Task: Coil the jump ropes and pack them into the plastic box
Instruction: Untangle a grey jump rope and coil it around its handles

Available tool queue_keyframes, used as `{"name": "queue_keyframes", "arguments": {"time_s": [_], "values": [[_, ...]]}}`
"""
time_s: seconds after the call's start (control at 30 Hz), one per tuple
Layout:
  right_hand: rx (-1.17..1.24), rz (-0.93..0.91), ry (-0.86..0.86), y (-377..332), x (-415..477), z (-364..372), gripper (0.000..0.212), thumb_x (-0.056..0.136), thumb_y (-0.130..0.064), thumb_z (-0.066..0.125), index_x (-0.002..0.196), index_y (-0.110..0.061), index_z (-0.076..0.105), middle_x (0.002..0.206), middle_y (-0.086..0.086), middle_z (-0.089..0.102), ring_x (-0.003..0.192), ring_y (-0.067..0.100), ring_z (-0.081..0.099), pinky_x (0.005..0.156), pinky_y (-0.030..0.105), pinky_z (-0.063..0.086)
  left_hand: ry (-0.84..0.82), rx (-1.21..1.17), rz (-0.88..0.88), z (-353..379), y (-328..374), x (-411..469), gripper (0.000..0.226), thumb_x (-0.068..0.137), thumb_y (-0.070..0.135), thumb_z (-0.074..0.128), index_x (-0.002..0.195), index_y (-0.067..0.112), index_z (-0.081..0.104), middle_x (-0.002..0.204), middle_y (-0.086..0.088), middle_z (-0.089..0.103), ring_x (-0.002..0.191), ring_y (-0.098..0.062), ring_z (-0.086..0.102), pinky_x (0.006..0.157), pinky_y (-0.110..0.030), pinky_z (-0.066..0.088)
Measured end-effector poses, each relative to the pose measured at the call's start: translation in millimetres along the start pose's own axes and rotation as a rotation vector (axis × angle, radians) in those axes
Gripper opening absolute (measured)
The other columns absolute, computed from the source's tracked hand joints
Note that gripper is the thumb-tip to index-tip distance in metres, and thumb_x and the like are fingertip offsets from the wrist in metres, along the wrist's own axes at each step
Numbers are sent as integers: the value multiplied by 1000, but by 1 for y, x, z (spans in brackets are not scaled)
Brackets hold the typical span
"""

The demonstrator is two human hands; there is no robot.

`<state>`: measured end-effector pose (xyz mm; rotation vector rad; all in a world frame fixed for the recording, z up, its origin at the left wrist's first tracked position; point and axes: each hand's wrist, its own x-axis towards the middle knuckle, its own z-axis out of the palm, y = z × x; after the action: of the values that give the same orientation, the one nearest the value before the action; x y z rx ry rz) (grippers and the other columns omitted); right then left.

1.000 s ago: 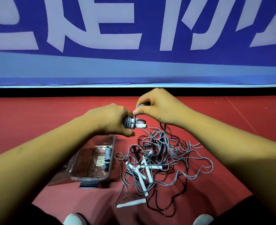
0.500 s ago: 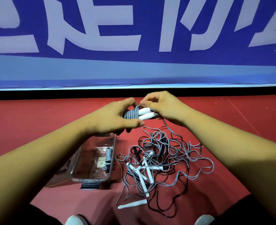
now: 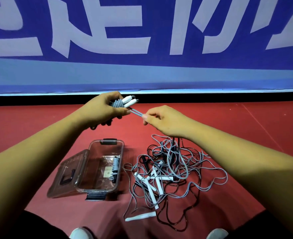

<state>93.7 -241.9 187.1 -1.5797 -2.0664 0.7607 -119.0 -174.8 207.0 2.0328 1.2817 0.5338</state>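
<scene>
L hand: fingers curled tight round the wound bundle, white handles poking out the far end.
R hand: was up at the handles half a sec ago; now pulled away, fingertips pinching a loop of grey cord, drawn taut from the bundle.
Meaning: prob. cinching the wrap, so this rope's nearly ready to pack.
Plastic box: open on the floor, below the hands, w/ one coiled rope already inside.
Pile: tangled, just right of the box, several ropes to go.
</scene>
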Motion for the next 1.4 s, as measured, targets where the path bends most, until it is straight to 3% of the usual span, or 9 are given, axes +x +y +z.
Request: {"name": "queue_keyframes", "arguments": {"time_s": [0.13, 0.23, 0.4, 0.57, 0.83, 1.03, 1.13, 1.27, 1.4], "values": [[-194, -135, -79, -16, -4, -1, 30, 95, -30, 58, 74, -8, 64, 62, 8, 53, 54, 12, 37, 53, 29, 31, -41, 311, 57, 6, -2, 1, 19, 83, 31, 76, 89, 26, 59, 71, 4, 72, 49, -19, 63, 36, -26, 43], [-338, -173, -12, -28, -8, -4, 41, 93, -31, 58, 56, -22, 43, 53, -2, 42, 50, 14, 36, 48, 31, 27, -113, 408, 123, 18, -1, -2, 14, 82, 26, 73, 84, 29, 60, 67, 4, 68, 50, -15, 64, 48, -26, 51], [-271, -165, 181, -22, -6, -12, 20, 90, -34, 59, 74, -24, 65, 60, -8, 54, 63, 17, 51, 60, 31, 41, -246, 553, 212, 25, 13, -8, 17, 78, 34, 75, 74, 36, 59, 53, 10, 54, 52, -5, 50, 55, -18, 39], [-56, -127, 250, -11, -1, -17, 16, 82, -32, 73, 76, -18, 70, 64, -9, 62, 61, 6, 52, 63, 28, 42, -289, 486, 247, 29, 26, -15, 47, 75, 62, 72, 60, 24, 49, 43, 7, 44, 45, -9, 41, 47, -20, 30], [169, -92, 232, 8, 1, -19, 15, 87, -23, 71, 83, -9, 69, 65, 3, 60, 54, 4, 46, 56, 22, 39, -277, 178, 256, 30, 29, -24, 16, 84, 42, 73, 76, 33, 63, 53, 8, 55, 45, -8, 48, 47, -18, 38], [385, 25, 81, 17, 1, -15, 18, 99, -11, 50, 98, -10, 68, 61, 9, 48, 46, 13, 37, 47, 23, 30, -145, -86, 219, 27, 33, -27, 29, 87, 40, 71, 109, 28, 56, 66, -7, 66, 47, -19, 53, 41, -22, 39], [374, 54, -91, 18, -1, -17, 20, 101, -17, 48, 95, -19, 67, 62, 8, 49, 46, 14, 40, 47, 25, 34, -131, -180, 222, 25, 35, -27, 49, 91, 33, 68, 134, 46, 49, 71, -2, 67, 49, -14, 53, 42, -21, 41], [252, 94, -253, 17, -1, -13, 20, 102, -18, 48, 112, -24, 64, 65, 8, 50, 50, 17, 46, 47, 24, 41, -86, -172, 187, 23, 26, -18, 22, 91, 38, 68, 112, 44, 64, 69, 1, 61, 49, -17, 54, 46, -28, 43], [5, 15, -146, 10, -1, -16, 18, 99, -23, 52, 112, -22, 65, 62, -3, 51, 49, 5, 45, 51, 19, 39, 24, -101, 98, 16, 21, -10, 18, 89, 43, 69, 95, 29, 58, 69, 0, 64, 48, -22, 56, 45, -35, 42]]}}
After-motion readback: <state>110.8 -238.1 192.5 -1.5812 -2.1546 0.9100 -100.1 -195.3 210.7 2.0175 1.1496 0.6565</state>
